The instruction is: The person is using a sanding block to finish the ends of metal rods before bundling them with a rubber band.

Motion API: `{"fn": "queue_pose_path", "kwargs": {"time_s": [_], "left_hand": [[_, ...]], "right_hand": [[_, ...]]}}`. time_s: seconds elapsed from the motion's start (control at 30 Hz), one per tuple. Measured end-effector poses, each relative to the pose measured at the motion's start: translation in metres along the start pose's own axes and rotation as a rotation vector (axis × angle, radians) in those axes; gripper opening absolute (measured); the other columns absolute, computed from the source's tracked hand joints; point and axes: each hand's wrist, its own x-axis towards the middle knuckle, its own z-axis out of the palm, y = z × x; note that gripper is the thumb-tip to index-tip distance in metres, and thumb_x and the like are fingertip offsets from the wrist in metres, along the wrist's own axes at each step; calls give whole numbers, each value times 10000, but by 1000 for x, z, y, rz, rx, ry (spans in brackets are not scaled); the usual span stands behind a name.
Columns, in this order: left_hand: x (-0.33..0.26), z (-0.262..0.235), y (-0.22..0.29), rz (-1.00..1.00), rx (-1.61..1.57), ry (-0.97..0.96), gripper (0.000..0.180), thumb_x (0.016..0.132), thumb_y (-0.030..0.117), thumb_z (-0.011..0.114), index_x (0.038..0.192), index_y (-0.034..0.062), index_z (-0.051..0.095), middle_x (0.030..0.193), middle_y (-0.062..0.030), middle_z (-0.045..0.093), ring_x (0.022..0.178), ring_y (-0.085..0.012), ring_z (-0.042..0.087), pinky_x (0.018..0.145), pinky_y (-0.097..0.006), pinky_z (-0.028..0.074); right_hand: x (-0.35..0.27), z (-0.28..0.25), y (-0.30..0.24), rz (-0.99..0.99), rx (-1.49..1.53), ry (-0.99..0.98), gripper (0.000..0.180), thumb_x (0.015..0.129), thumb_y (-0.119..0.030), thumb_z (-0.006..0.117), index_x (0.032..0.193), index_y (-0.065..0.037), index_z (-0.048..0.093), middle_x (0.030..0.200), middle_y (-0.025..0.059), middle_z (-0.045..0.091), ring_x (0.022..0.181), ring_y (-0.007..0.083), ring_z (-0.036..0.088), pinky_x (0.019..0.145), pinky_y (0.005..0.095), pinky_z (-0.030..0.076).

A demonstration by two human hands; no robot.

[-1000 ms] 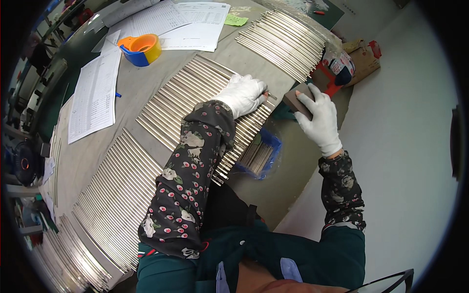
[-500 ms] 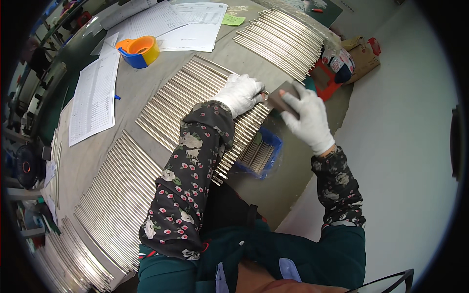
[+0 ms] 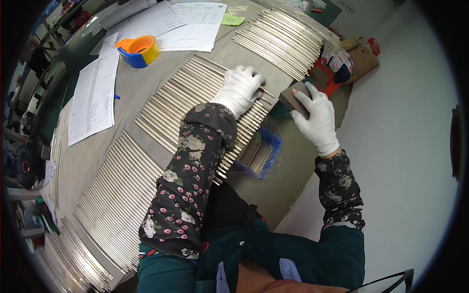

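Observation:
My gloved left hand (image 3: 240,90) lies over the far right end of the middle row of metal rods (image 3: 178,97), its fingers curled down around a thin rod (image 3: 266,93) whose tip juts out past them. To the right, beyond the table edge, my gloved right hand (image 3: 317,117) grips a brownish-grey rectangular block (image 3: 294,100), which looks like a sanding block. A small gap separates the block from the rod tips. White gloves leave some fingertips bare. The undersides of the left fingers are hidden.
More rods lie in rows at the far right (image 3: 278,44) and near left (image 3: 119,195). A blue-lined bin (image 3: 276,146) holding rods stands below the table edge. Papers (image 3: 93,97) and an orange-and-blue tape dispenser (image 3: 139,51) lie at the back left. A cardboard box (image 3: 364,63) stands by the wall.
My right hand has drawn the block away from the rod ends, to the right. My left hand has shifted slightly farther away and left, its fingers still curled over the rods.

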Motion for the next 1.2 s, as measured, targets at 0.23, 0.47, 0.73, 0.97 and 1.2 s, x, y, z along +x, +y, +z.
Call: {"fn": "queue_pose_path", "kwargs": {"time_s": [0.23, 0.47, 0.73, 0.97, 1.2], "left_hand": [[-1, -16, 7, 37, 37, -272, 143, 799, 247, 631, 899, 145, 631, 904, -50, 582, 905, -262, 541, 770, -400, 444], [14, -28, 16, -32, 53, -620, 254, 799, 222, 611, 1031, 121, 636, 1048, -98, 575, 1052, -276, 513, 885, -427, 413], [-8, -6, -4, 79, -222, -278, 184, 744, 125, 662, 924, 114, 625, 829, -54, 615, 883, -277, 567, 774, -388, 457], [-6, -4, -6, 65, -157, -336, 152, 756, 112, 640, 906, 99, 627, 859, -70, 620, 886, -279, 569, 792, -395, 442], [-7, -9, -4, 36, -173, -351, 123, 780, 129, 619, 898, 95, 619, 846, -83, 622, 888, -284, 569, 824, -393, 401]], "right_hand": [[-13, -5, 7, 7, -4, -26, 450, 649, -213, 671, 1087, -125, 618, 1201, 197, 518, 976, 333, 535, 820, 409, 450], [-18, -7, 5, 9, -6, -47, 460, 643, -219, 669, 1089, -121, 613, 1205, 195, 516, 978, 330, 528, 822, 408, 443], [-14, -8, 2, -11, 15, -27, 457, 638, -215, 671, 1081, -117, 616, 1207, 187, 510, 975, 320, 526, 824, 404, 442], [0, -10, -37, -214, 268, -38, 422, 622, -195, 667, 1031, -94, 636, 1149, 203, 533, 918, 335, 549, 786, 407, 457], [7, -9, -31, -301, 189, -35, 401, 622, -210, 672, 1010, -110, 653, 1105, 192, 546, 901, 320, 564, 735, 392, 472]]}}
